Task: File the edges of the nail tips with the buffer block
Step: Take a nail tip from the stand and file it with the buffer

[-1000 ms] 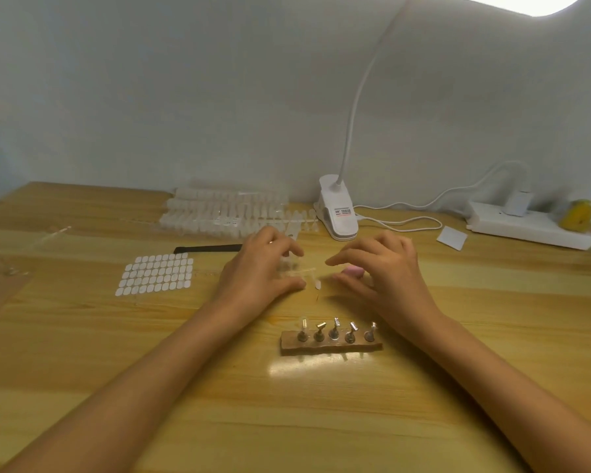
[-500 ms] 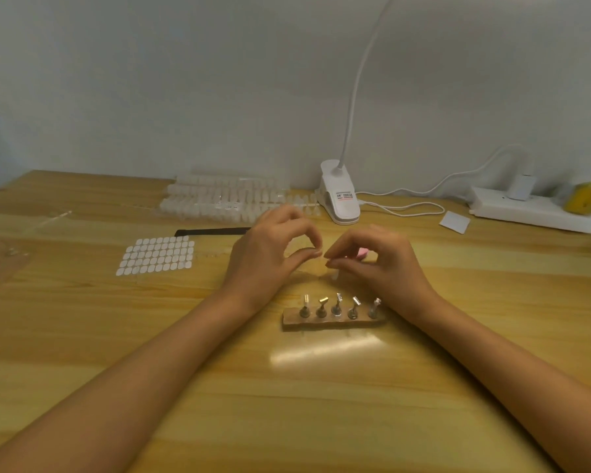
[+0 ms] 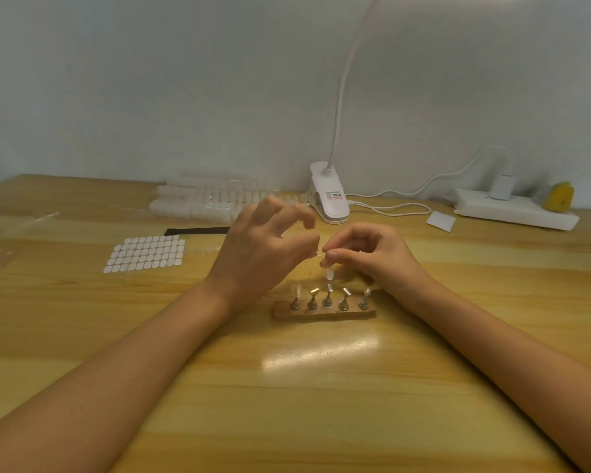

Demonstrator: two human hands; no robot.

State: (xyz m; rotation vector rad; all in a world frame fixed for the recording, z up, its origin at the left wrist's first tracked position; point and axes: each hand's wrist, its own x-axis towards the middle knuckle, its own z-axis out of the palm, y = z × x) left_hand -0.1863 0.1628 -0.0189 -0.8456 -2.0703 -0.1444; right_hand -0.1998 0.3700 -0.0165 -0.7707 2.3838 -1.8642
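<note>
Our right hand pinches a small clear nail tip between thumb and forefinger. The tip hangs from the fingertips just above the middle peg of the stand. Our left hand hovers just left of it with its fingers curled. Blur keeps us from telling whether it grasps anything. The stand, a brown strip with five metal pegs, sits on the bench just nearer than the hands. Further left lies a sheet of white tabs, with a black file beyond it and rows of clear tips by the far wall. A clip lamp and a power strip stand far right.
</note>
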